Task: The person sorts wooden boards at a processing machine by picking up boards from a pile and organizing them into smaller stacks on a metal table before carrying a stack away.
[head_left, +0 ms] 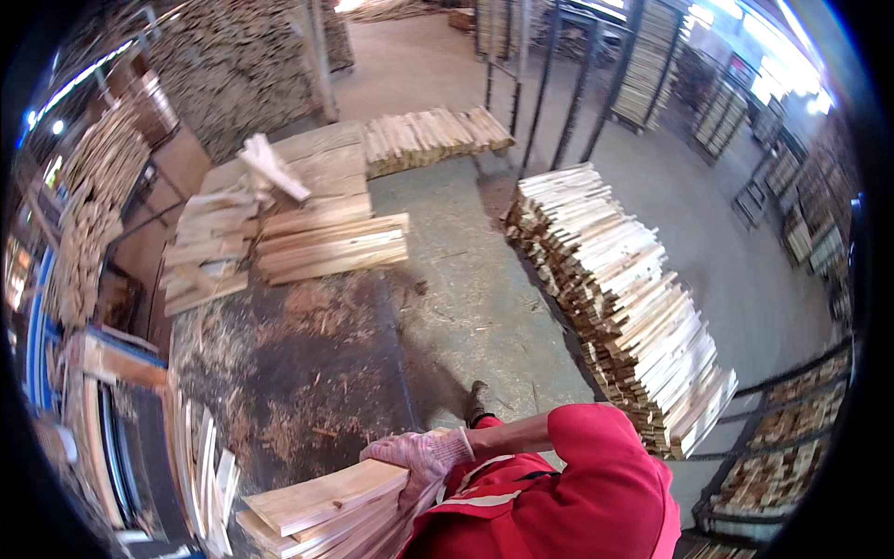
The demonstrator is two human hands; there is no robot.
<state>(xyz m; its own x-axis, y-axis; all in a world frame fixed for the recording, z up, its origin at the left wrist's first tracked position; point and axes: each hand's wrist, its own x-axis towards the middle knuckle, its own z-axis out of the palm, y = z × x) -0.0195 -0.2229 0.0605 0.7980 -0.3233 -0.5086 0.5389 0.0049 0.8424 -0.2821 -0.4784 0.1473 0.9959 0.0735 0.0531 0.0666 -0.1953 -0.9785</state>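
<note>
My right hand (414, 455), in a pale pink-and-white work glove, reaches across my body from a red sleeve. Its fingers are closed over the near end of a stack of wooden boards (331, 496). Several boards lie one on another in this stack, which juts out to the left at the lower edge. More pale glove-like cloth shows beneath the hand, but I cannot make out what it belongs to. No part of my left hand can be clearly told; the boards and my red-clad body cover that area.
A long pile of wooden slats (624, 307) stands on the right. Ahead, loose boards (333, 247) lie on a low platform (326, 363) strewn with shavings. Another row of slats (433, 138) sits farther back. Machinery (116, 447) and upright strips are at lower left; racks (782, 438) line the right.
</note>
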